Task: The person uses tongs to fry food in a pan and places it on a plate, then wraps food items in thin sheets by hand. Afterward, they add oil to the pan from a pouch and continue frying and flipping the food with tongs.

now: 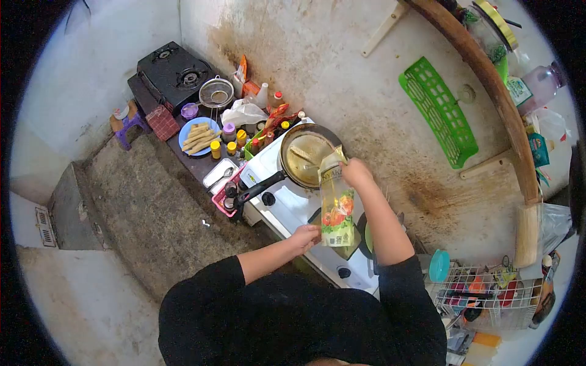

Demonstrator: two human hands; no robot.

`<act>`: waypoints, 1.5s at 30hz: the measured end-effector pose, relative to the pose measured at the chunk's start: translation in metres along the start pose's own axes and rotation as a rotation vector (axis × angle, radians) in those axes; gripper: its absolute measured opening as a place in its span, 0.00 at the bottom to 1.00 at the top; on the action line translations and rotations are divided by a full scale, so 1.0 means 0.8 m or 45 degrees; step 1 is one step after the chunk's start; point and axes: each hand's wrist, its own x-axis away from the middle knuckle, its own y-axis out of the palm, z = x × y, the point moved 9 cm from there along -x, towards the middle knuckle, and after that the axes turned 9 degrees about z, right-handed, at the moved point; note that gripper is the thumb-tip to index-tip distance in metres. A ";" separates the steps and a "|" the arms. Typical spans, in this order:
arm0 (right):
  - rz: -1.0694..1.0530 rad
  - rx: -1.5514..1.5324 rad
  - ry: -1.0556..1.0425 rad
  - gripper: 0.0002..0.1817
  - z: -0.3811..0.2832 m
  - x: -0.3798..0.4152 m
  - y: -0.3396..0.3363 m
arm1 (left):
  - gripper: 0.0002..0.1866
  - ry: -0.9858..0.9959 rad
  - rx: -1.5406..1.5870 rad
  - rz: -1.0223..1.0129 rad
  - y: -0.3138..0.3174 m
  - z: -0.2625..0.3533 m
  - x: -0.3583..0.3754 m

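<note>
Right hand (356, 172) grips the top of the oil pouch (337, 204) at frame centre, spout end tipped over the frying pan (305, 155); left hand (305, 238) pinches its bottom corner. Pouch hangs between both hands, over the white stove (287, 207).

Risks: soft pouch could buckle w/ a hard squeeze, so oil gushes, splashing the stove top or the right wrist. Pan handle (259, 188) juts lower left toward the pink tray (221, 198); an elbow knock could tip it. Spice bottles (235, 141) & blue plate (196, 135) crowd just upper left.
</note>
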 end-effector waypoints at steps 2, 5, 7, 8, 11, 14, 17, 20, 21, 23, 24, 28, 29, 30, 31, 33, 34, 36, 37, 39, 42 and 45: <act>-0.034 0.003 -0.010 0.21 -0.005 0.002 -0.003 | 0.10 0.005 0.032 0.043 0.002 -0.001 0.003; -0.088 0.016 -0.015 0.22 -0.010 0.003 -0.010 | 0.11 0.015 0.097 0.085 0.029 0.013 0.024; -0.101 -0.007 -0.009 0.21 -0.010 0.006 -0.016 | 0.12 0.027 0.107 0.040 0.039 0.015 0.026; -0.051 -0.028 -0.028 0.21 -0.008 0.006 -0.021 | 0.11 0.048 0.078 0.043 0.039 0.015 0.022; 0.071 -0.095 -0.048 0.22 -0.001 0.011 -0.033 | 0.09 0.099 0.023 0.051 0.029 0.010 -0.005; 0.155 -0.165 -0.003 0.22 0.005 0.037 -0.063 | 0.10 0.104 0.026 0.065 0.030 0.015 -0.014; 0.277 -0.266 -0.006 0.22 0.020 0.058 -0.083 | 0.12 0.033 0.168 -0.221 0.018 0.009 -0.029; 0.479 -0.414 -0.069 0.22 0.032 0.081 -0.105 | 0.15 -0.082 0.378 -0.349 -0.046 -0.015 -0.067; 0.585 -0.455 -0.100 0.22 0.034 0.092 -0.111 | 0.16 -0.037 0.267 0.152 -0.059 -0.013 -0.032; 0.798 -0.567 -0.159 0.20 0.047 0.113 -0.126 | 0.18 -0.016 0.167 0.675 -0.082 -0.016 0.029; 0.903 -0.640 -0.186 0.19 0.055 0.125 -0.133 | 0.18 -0.051 0.188 0.702 -0.093 -0.028 0.047; 1.341 -0.813 -0.283 0.15 0.113 0.191 -0.163 | 0.13 -0.184 0.151 0.843 -0.133 -0.060 0.094; 1.310 -0.946 -0.184 0.14 0.139 0.201 -0.163 | 0.10 -0.181 0.170 0.877 -0.140 -0.062 0.104; 1.276 -1.076 -0.084 0.13 0.167 0.215 -0.166 | 0.07 -0.181 0.188 0.909 -0.145 -0.064 0.114; 1.242 -1.199 0.022 0.12 0.196 0.231 -0.169 | 0.07 -0.161 0.173 0.930 -0.143 -0.061 0.124; 1.307 -1.214 0.001 0.16 0.238 0.278 -0.199 | 0.05 -0.144 0.123 0.965 -0.138 -0.059 0.135; 1.347 -1.216 -0.002 0.19 0.264 0.303 -0.211 | 0.04 -0.140 0.143 0.905 -0.136 -0.060 0.132; 1.147 -1.075 0.147 0.20 0.324 0.335 -0.209 | 0.04 -0.146 0.090 0.907 -0.130 -0.059 0.130; 1.043 -1.013 0.211 0.20 0.353 0.351 -0.203 | 0.04 -0.133 0.052 0.899 -0.123 -0.058 0.127; 0.900 -0.757 0.312 0.22 0.399 0.381 -0.186 | 0.04 -0.126 0.028 0.896 -0.113 -0.062 0.119; 0.726 -0.441 0.445 0.22 0.468 0.415 -0.138 | 0.04 -0.127 0.007 0.851 -0.080 -0.077 0.118; 0.703 -0.360 0.582 0.23 0.522 0.443 -0.096 | 0.03 -0.158 -0.061 0.788 -0.061 -0.095 0.112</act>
